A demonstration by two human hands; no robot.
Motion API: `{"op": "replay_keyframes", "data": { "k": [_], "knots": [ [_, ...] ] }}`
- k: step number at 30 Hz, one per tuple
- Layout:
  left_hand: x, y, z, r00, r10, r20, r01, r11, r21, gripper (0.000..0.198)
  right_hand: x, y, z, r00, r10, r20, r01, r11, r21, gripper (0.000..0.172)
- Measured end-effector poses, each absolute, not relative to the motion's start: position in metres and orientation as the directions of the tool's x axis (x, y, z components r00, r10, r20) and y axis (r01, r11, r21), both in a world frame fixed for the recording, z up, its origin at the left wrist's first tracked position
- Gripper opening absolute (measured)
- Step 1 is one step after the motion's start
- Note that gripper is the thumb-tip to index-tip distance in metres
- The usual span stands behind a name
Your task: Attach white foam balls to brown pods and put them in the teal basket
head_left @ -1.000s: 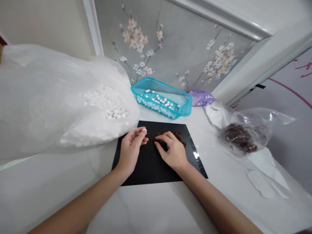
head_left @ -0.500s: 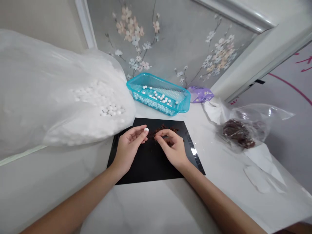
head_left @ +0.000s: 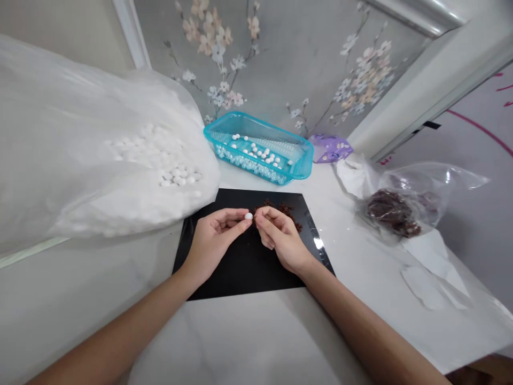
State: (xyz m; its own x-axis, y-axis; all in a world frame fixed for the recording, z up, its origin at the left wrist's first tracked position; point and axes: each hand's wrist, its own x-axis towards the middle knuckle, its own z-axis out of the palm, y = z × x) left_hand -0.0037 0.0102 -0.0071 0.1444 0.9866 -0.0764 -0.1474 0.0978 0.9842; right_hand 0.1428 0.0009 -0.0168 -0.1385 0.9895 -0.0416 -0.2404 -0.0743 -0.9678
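Between thumb and fingertips, my left hand (head_left: 214, 235) pinches a small white ball (head_left: 249, 216) above the black mat (head_left: 240, 272). Close against the ball's right side is my right hand (head_left: 284, 238), its thumb and forefinger pressed together. A tiny dark bit seems to be in that pinch, too small to make out clearly. Behind the right fingers lies a loose pile of reddish-brown pieces (head_left: 288, 208) on the mat, partly hidden by the hand.
A big translucent bag (head_left: 80, 133) of white balls fills the left. Behind the mat stands a blue plastic basket (head_left: 308, 160) with white balls. Right of it are a purple packet (head_left: 332, 148), a clear bag of brown material (head_left: 390, 211) and white paper (head_left: 433, 256).
My left hand has brought the white ball a little to the right. The right fingers have left the brown pile and now meet the ball.
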Motion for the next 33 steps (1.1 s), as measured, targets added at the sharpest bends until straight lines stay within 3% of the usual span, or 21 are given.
{"op": "replay_keyframes", "data": {
  "k": [33],
  "knots": [
    [-0.0026, 0.0075, -0.0095, 0.135, 0.991, -0.025, -0.166, 0.048, 0.985, 0.016, 0.1509, 0.0031, -0.0123, -0.207, 0.976, -0.066, -0.268, -0.122, -0.956, 0.021]
  ]
}}
